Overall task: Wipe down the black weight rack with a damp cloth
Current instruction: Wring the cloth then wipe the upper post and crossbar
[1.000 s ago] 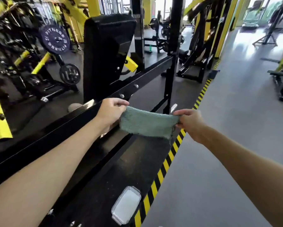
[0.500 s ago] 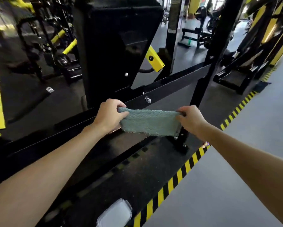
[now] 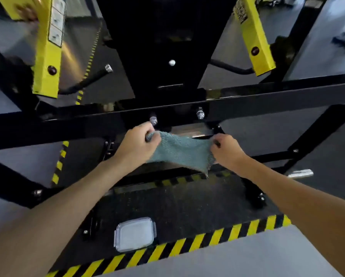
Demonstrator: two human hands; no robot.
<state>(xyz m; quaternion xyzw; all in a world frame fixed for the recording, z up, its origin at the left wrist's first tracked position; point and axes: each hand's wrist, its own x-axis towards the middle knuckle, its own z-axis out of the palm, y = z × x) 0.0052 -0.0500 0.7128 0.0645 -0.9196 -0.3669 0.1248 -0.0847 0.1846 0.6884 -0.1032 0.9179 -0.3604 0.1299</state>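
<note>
Overhead, we grip the teal cloth (image 3: pixel 179 151) at both ends: left hand (image 3: pixel 136 144) and right hand (image 3: pixel 225 149) each pinch an edge. We hold it stretched just below the rack's black crossbar (image 3: pixel 267 100), above the rubber mat (image 3: pixel 187 206) bearing a clear lidded container (image 3: pixel 134 233).

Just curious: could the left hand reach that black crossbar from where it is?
Probably yes: the left hand, gripping the cloth, is close beneath the crossbar, nothing visibly between them.

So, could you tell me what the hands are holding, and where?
The teal cloth: left hand grips its left end, right hand its right end.
</note>
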